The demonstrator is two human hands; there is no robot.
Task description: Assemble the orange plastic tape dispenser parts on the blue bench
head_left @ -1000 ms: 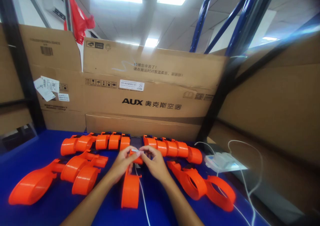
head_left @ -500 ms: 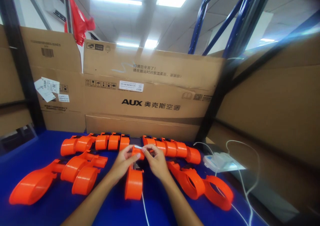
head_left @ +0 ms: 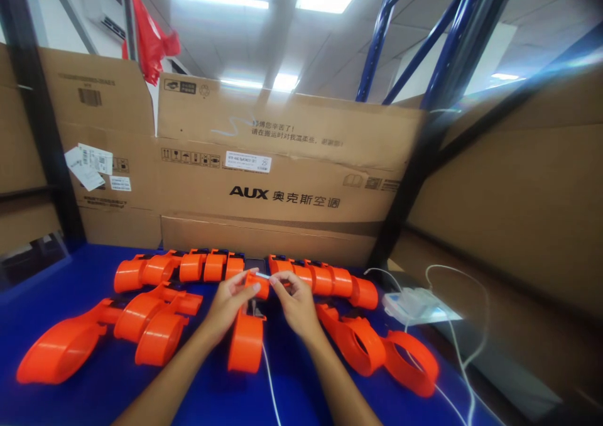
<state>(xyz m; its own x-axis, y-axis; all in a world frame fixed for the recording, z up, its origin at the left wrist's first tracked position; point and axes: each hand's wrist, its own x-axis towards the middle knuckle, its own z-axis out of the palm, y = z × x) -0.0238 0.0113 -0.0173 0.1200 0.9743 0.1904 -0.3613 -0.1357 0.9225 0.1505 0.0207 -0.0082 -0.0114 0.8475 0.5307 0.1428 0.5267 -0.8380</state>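
Observation:
In the middle of the head view, my left hand is closed on a bright orange plastic holder, thumb across its upper part. The holder's wide round band hangs below my fingers, and a white cable runs down from beside it. My right hand pinches the right end of a small white strip at the holder's top edge. The strip's exact kind is too small to make out. Both hands are close together above the blue table.
A row of similar orange holders lies along the back, with more at left and right, such as a large ring piece. A white power strip with cables sits at right. A printed cardboard panel stands behind.
The orange holder has tilted, its lower band shifting slightly left and up. The white strip between my fingers shows more plainly and lies at a slant. My right hand has barely moved.

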